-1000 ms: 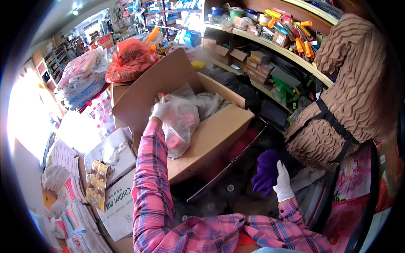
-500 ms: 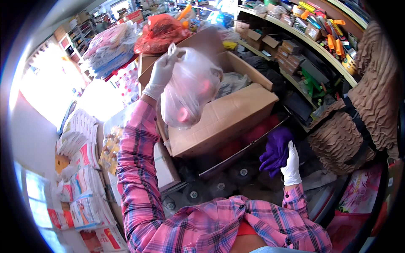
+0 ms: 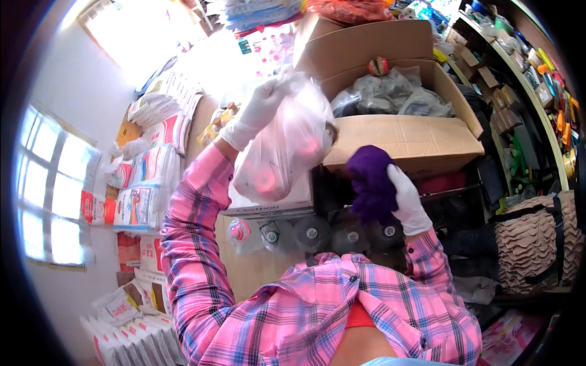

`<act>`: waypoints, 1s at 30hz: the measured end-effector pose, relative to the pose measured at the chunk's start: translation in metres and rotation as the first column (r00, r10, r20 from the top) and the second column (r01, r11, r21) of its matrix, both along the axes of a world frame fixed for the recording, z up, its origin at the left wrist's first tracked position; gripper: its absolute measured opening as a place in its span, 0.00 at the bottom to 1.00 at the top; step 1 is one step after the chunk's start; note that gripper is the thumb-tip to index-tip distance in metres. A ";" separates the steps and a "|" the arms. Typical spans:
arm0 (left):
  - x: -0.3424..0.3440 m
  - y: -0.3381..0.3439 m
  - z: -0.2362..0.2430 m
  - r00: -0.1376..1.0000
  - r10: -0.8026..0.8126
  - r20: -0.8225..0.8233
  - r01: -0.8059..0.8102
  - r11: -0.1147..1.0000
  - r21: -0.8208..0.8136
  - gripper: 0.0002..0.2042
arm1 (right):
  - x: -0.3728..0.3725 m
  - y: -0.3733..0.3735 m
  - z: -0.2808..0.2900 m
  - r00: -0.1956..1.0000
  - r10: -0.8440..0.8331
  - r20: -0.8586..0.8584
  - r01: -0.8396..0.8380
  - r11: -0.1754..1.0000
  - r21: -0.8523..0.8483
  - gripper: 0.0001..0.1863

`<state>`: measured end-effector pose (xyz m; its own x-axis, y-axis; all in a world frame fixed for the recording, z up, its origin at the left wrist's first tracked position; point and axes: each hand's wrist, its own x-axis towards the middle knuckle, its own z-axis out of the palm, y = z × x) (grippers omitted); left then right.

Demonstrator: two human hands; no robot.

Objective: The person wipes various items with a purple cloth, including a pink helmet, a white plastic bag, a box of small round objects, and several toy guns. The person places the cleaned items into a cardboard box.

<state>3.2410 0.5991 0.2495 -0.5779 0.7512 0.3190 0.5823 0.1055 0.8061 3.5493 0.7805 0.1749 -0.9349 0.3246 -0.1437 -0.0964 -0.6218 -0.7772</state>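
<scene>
My white-gloved left hand grips the top of a translucent plastic bag with pink items showing through it, raised left of the open cardboard box. Inside the box are grey bagged bundles and a small red object at the back. My white-gloved right hand holds a bunched purple glove or cloth just below the box's front flap.
Stacked packs line the left wall beside a window. Large bottles stand below the box. Crowded shelves and brown ruffled padded fabric are on the right. An orange-red bag lies behind the box.
My left hand has lifted the plastic bag out of the box and to its left. The view has turned left. The purple item remains in my right hand.
</scene>
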 end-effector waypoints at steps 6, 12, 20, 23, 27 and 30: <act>0.008 -0.077 -0.079 0.947 0.077 0.311 -0.109 0.990 0.088 0.13 | -0.136 -0.106 0.009 0.951 0.028 -0.309 0.260 0.472 0.842 0.25; -0.013 -0.109 -0.090 0.798 0.136 0.587 -0.315 0.925 0.214 0.13 | -0.177 -0.186 -0.088 0.967 0.169 -0.192 0.228 -0.225 0.947 0.22; -0.008 -0.125 -0.084 0.900 0.292 0.323 -0.334 0.939 0.084 0.10 | -0.099 -0.140 -0.133 0.953 0.303 0.005 0.004 -0.028 1.000 0.16; 0.005 -0.139 -0.079 0.930 0.268 0.250 -0.291 0.955 0.061 0.06 | -0.126 -0.136 -0.073 0.978 0.095 -0.185 0.146 0.318 0.937 0.21; 0.022 -0.141 -0.085 0.897 0.083 0.435 -0.212 0.942 0.259 0.06 | -0.182 -0.171 -0.010 0.899 -0.042 -0.437 0.437 0.002 0.899 0.27; 0.024 -0.138 -0.073 0.908 0.111 0.403 -0.239 0.929 0.284 0.04 | -0.203 -0.178 -0.056 0.935 0.155 -0.318 0.329 -0.053 0.943 0.27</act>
<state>3.2648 0.4608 0.1769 -0.8139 0.5208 0.2577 0.2271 -0.1231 0.9661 3.3462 0.6021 0.1188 -0.7862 -0.0207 0.6177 -0.3958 0.7845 -0.4774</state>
